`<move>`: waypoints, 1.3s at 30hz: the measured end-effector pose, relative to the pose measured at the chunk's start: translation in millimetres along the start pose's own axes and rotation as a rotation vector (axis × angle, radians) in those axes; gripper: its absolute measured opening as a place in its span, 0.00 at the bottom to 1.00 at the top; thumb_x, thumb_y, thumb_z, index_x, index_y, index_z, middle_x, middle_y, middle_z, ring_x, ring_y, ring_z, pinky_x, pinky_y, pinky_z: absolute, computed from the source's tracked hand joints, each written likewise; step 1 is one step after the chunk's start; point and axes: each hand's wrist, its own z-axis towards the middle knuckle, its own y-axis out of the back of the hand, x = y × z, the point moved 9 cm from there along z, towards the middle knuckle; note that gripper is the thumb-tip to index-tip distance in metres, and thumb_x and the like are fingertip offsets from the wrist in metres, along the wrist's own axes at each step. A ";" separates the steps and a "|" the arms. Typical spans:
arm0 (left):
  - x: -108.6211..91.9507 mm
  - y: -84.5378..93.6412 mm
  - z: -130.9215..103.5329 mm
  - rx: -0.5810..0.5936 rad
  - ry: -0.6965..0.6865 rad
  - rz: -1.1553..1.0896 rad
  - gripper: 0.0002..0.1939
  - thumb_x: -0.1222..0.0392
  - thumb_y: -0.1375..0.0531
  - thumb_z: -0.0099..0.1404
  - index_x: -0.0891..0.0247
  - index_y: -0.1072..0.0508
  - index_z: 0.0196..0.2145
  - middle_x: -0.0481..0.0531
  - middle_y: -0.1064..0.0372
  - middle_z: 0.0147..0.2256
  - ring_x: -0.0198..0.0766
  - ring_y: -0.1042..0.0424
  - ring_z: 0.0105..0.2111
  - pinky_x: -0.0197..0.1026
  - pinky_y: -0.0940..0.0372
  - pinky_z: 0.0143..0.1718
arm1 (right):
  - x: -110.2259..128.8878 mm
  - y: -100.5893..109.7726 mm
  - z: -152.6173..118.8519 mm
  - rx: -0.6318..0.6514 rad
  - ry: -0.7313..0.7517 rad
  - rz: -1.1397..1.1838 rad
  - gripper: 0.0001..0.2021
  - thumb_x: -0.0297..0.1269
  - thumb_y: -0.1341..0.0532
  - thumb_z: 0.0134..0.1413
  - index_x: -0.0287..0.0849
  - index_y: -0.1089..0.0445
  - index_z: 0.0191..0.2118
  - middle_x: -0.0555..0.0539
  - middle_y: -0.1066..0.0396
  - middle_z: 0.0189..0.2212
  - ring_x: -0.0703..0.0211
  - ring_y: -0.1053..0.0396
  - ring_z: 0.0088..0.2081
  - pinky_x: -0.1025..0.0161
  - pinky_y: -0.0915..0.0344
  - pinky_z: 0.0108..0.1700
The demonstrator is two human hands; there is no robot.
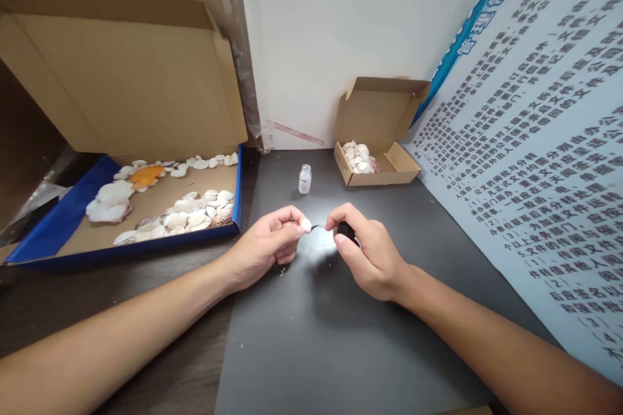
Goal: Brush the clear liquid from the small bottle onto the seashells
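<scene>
White shell [305, 225] sat pinched in the left hand [265, 248] over the dark desk [311, 337], while the right hand [370, 256] gripped a black-capped brush [344, 230] touching it, a small glass bottle [304, 179] and box of shells [374, 155] standing beyond.

Bright, even light across the scene, and the white wall [341, 32] glows close to washed out. A pale sheen sits on the dark mat [311, 311] just beneath the hands — soft glare, not harsh. Faint, diffuse shadows fall under both forearms. Centre is crisp; the far left corner is dim and murky. Edges bend noticeably — the poster [545, 162] text stretches and curves toward the right border.
</scene>
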 end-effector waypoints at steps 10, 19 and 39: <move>-0.3 -1.7 0.3 -0.003 0.003 0.001 0.12 0.55 0.34 0.60 0.63 0.32 0.32 0.38 0.50 0.18 0.25 0.56 0.18 0.31 0.55 0.20 | 5.3 0.4 0.1 -0.004 0.050 0.046 0.05 0.32 0.50 0.61 0.44 0.40 0.41 0.58 0.43 0.19 0.64 0.45 0.20 0.66 0.47 0.26; -0.1 -1.0 0.6 0.010 0.009 -0.002 0.13 0.54 0.33 0.59 0.64 0.32 0.33 0.38 0.49 0.18 0.25 0.55 0.17 0.32 0.55 0.20 | 5.1 1.2 -0.6 -0.014 0.056 0.071 0.04 0.33 0.49 0.62 0.44 0.40 0.41 0.57 0.43 0.20 0.63 0.45 0.21 0.66 0.46 0.26; -0.6 -0.6 -0.1 0.000 -0.004 0.003 0.14 0.53 0.33 0.59 0.64 0.32 0.33 0.37 0.50 0.18 0.24 0.55 0.17 0.32 0.56 0.20 | -4.2 3.0 1.3 -0.048 -0.043 -0.011 0.03 0.30 0.47 0.60 0.45 0.40 0.39 0.57 0.42 0.20 0.65 0.44 0.21 0.67 0.46 0.25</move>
